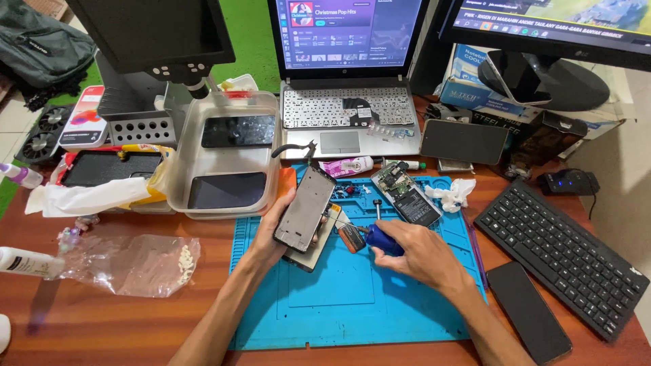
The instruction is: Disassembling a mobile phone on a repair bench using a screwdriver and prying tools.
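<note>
Brightness: bright and even across the desk; colours read clearly.
Light source: overhead and diffuse; the exact lamp is out of view.
Shadows: soft and short, lying just beneath the left hand [283, 220] and under the fingers of the right hand [413, 254] on the blue mat [352, 305].
Glare: pale sheen on the phone frame [304, 209] between the left fingers; gloss on the clear plastic tub [180, 163] beyond the left fingertips; the laptop screen [346, 34] and monitor [556, 20], well beyond both hands, glow.
Focus: sharp around the fingers; no motion blur.
Distortion: wide-angle bend; the keyboard [563, 254], out past the right fingers, splays toward the edge.
</note>
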